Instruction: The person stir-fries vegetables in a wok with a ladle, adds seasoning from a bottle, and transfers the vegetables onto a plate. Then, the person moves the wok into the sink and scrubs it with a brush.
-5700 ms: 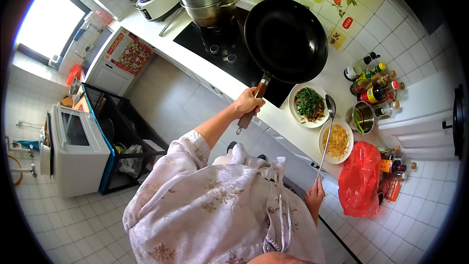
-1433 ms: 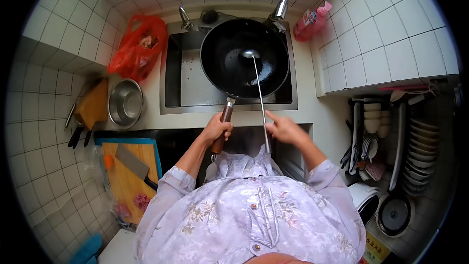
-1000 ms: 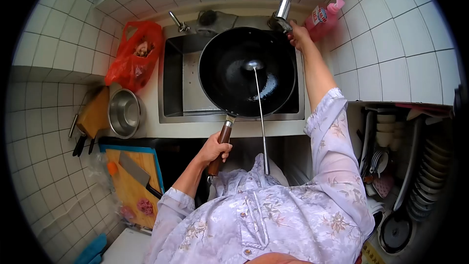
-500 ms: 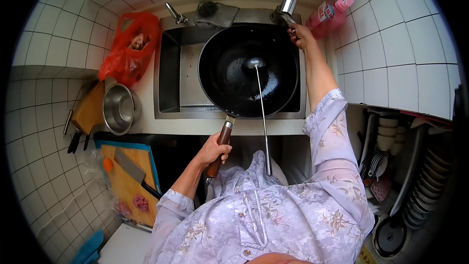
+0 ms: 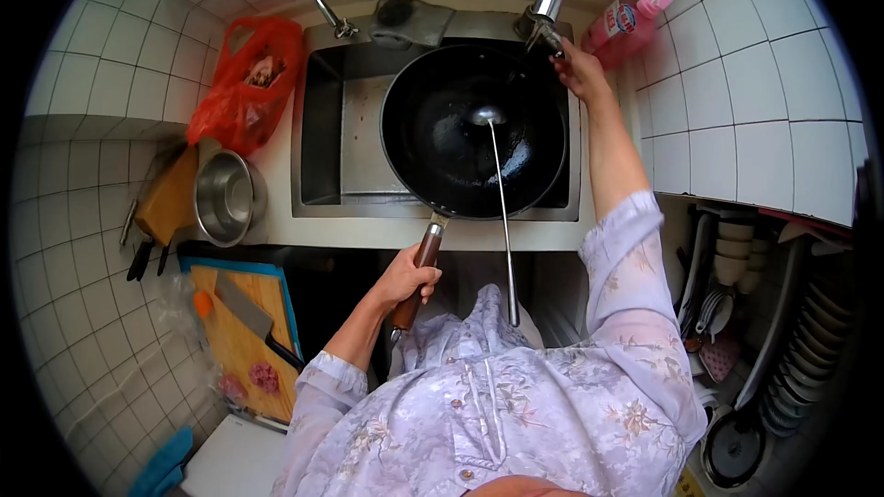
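Note:
My left hand (image 5: 408, 278) is closed around the brown wooden handle of a black wok (image 5: 433, 175), which rests over the sink. A metal ladle (image 5: 498, 166) lies in the wok, its bowl inside and its long handle leaning over the near rim. At the upper right, my right hand (image 5: 580, 72) is beside the lever of the silver faucet (image 5: 549, 0), fingers loosened and apart. Whether a fingertip still touches the lever is hard to see. Wet, shiny patches show on the wok's inner surface.
The sink (image 5: 364, 147) surrounds the wok. Left are a red plastic bag (image 5: 244, 106), a steel bowl (image 5: 224, 198) and a cutting board (image 5: 226, 322) with a cleaver (image 5: 244, 306) and minced meat (image 5: 264, 377). A pink pump bottle (image 5: 626, 29) stands behind my right hand.
My right hand has loosened from the faucet lever and shifted slightly right. My left hand keeps its hold on the wok handle. The whole view has shifted a little.

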`<control>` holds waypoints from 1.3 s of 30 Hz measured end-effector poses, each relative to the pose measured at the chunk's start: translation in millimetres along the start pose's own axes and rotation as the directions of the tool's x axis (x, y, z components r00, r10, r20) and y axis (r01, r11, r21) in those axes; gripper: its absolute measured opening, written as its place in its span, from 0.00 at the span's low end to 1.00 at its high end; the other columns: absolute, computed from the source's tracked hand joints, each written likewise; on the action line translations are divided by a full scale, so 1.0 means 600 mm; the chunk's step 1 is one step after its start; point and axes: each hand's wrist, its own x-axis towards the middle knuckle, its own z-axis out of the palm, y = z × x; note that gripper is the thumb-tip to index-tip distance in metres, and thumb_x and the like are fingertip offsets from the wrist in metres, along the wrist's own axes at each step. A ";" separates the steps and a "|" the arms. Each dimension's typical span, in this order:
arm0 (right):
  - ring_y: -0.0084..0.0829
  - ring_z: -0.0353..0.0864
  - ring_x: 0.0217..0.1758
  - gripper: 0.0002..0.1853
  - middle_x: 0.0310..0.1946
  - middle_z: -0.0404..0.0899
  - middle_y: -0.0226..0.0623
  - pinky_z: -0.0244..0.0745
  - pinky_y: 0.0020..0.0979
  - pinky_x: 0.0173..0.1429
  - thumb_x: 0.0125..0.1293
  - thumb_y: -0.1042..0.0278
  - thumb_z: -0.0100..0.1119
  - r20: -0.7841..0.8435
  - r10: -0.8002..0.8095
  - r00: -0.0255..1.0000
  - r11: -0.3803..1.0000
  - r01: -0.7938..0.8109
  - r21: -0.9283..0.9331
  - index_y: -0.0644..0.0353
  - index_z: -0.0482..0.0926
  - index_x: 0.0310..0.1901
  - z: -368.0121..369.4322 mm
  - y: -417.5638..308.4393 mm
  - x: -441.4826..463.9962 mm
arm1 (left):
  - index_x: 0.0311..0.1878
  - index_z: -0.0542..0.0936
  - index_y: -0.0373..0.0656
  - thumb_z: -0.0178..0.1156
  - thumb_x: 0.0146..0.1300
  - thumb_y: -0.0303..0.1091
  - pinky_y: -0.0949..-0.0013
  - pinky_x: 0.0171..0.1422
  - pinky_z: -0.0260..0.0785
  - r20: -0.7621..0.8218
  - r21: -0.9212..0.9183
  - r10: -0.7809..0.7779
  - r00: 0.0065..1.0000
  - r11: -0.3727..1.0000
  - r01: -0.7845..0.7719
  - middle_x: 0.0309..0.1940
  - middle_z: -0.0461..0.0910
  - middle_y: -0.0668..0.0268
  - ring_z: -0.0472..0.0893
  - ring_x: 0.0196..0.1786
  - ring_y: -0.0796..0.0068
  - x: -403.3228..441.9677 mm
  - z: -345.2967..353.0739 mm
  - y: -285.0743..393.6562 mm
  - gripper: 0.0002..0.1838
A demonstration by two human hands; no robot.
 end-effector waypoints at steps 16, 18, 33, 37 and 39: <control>0.56 0.75 0.46 0.24 0.44 0.75 0.57 0.70 0.45 0.51 0.65 0.63 0.43 0.446 -0.288 0.848 0.342 0.526 -0.779 0.63 0.62 0.62 -0.099 0.326 -0.460 | 0.38 0.63 0.43 0.56 0.53 0.23 0.75 0.19 0.68 -0.031 -0.010 0.023 0.999 1.000 -0.024 0.18 0.67 0.70 0.69 0.16 0.82 0.057 -0.004 -0.026 0.13; 0.55 0.74 0.49 0.24 0.47 0.73 0.58 0.69 0.46 0.52 0.64 0.65 0.45 0.288 -0.074 0.955 0.445 0.290 -0.847 0.64 0.62 0.61 -0.050 0.290 -0.487 | 0.38 0.63 0.43 0.56 0.53 0.23 0.74 0.19 0.68 -0.033 0.000 0.023 0.999 1.000 -0.023 0.18 0.67 0.70 0.69 0.16 0.82 0.058 -0.003 -0.027 0.13; 0.14 0.58 0.15 0.27 0.21 0.63 0.28 0.57 0.18 0.15 0.67 0.71 0.39 0.202 0.274 0.940 0.934 -0.311 0.179 0.54 0.51 0.68 -0.056 0.254 -0.467 | 0.39 0.64 0.42 0.54 0.53 0.23 0.74 0.21 0.68 -0.043 0.016 0.046 0.998 0.999 -0.046 0.19 0.67 0.70 0.69 0.17 0.81 0.059 -0.025 -0.037 0.12; 0.15 0.58 0.15 0.27 0.21 0.64 0.29 0.57 0.18 0.15 0.67 0.71 0.39 0.235 0.299 0.925 0.889 -0.360 0.285 0.54 0.52 0.68 -0.031 0.251 -0.457 | 0.39 0.64 0.42 0.54 0.53 0.23 0.74 0.21 0.68 -0.057 0.026 0.053 0.997 0.998 -0.052 0.19 0.68 0.70 0.69 0.17 0.81 0.062 -0.031 -0.041 0.12; 0.18 0.65 0.16 0.26 0.23 0.68 0.32 0.58 0.17 0.16 0.69 0.69 0.39 0.239 0.295 0.925 0.908 -0.349 0.232 0.55 0.52 0.68 -0.015 0.253 -0.459 | 0.39 0.64 0.42 0.55 0.53 0.23 0.74 0.21 0.68 -0.064 0.024 0.052 0.997 0.998 -0.050 0.19 0.68 0.70 0.69 0.17 0.81 0.061 -0.033 -0.042 0.12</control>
